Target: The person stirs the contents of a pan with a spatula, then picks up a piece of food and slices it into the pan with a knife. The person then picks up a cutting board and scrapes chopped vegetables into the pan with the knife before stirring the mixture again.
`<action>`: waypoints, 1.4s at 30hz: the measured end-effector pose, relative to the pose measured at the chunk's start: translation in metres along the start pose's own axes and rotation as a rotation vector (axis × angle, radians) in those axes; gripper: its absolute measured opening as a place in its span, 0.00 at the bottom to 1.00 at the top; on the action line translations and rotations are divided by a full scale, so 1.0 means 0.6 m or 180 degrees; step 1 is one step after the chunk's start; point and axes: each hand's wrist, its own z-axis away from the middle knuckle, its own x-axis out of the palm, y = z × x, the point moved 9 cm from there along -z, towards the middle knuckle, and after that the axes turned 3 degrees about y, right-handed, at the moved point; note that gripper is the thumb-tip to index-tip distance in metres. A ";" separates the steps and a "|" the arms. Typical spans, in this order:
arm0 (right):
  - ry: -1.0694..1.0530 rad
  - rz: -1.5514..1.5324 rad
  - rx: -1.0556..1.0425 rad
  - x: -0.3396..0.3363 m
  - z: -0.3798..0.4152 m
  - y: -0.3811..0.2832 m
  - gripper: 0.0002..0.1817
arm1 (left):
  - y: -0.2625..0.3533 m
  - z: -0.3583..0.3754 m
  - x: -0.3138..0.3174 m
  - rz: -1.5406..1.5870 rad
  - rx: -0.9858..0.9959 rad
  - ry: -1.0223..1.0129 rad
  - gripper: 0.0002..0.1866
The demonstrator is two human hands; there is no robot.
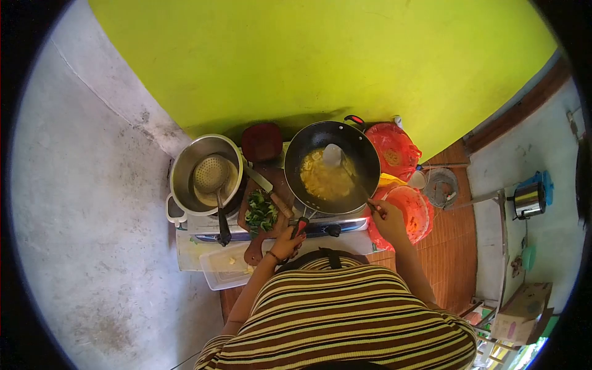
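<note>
A black wok [308,139] sits on the stove [317,230] with yellowish food in liquid [325,180] in it. My left hand [286,244] is closed around the wok's red and black handle [300,226]. On the other side, my right hand [388,222] grips a spatula [332,155] by its handle end at the wok's rim. The spatula's pale blade rests in the food. Left of the wok, a wooden cutting board [282,180] carries chopped green leaves [261,213] and a knife [259,179] with a wooden handle.
A large metal pot [187,157] with a skimmer [211,172] inside stands at the left. Behind the board is a dark red container [261,142]. Red plastic-lined containers [416,216] stand right of the wok. A clear tray [217,274] sits at the front left.
</note>
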 end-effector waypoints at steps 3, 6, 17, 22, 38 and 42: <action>-0.0021 0.0198 -0.0138 -0.004 0.009 -0.036 0.18 | -0.018 -0.011 -0.004 0.0209 0.0006 0.0032 0.07; -0.0169 0.0384 -0.0075 0.004 0.005 -0.034 0.18 | 0.000 0.000 0.002 0.0018 0.0014 -0.0031 0.07; 0.0003 0.0502 -0.0091 -0.006 0.011 -0.031 0.18 | 0.005 0.006 0.003 0.0012 -0.0052 -0.0024 0.09; 0.0308 0.0350 -0.0187 -0.012 0.019 -0.039 0.19 | 0.000 0.000 0.002 -0.0003 0.0097 -0.0092 0.09; -0.1296 -0.1764 0.1459 0.079 0.022 0.068 0.22 | -0.004 -0.001 0.002 0.0116 -0.0115 -0.0037 0.07; -0.1164 -0.1879 0.1372 0.066 0.030 0.064 0.22 | -0.008 -0.001 0.004 0.0241 -0.0179 -0.0074 0.08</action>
